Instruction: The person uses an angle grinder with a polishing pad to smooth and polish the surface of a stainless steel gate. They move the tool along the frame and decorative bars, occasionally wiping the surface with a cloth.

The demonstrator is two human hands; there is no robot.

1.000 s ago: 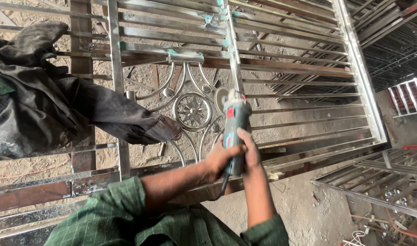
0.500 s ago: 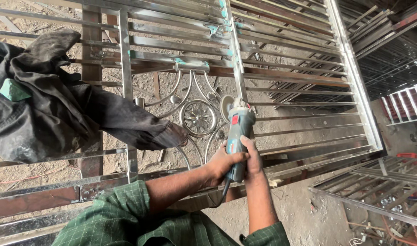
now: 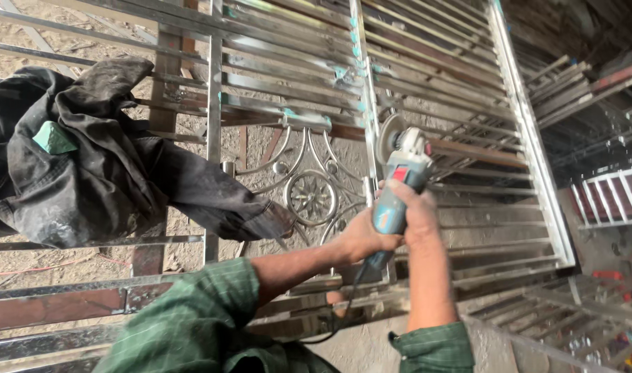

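Observation:
Both my hands grip a blue and grey angle grinder. My left hand wraps the lower part of its handle, and my right hand clasps the body just above. The grinder's round disc rests against a vertical bar of a shiny steel gate lying under me. An ornamental scroll panel with a round rosette sits just left of the disc. The grinder's black cord hangs down from the handle. My sleeves are green checked cloth.
A dark, dirty garment lies draped over the gate's left bars, with a green block on it. More steel grilles are stacked at the lower right, and a white railing stands at the right edge. Sandy ground shows beneath.
The view has shifted, so the gate and garment now sit further right and lower in frame. My hands keep their grip on the grinder, with the disc still at the vertical bar.

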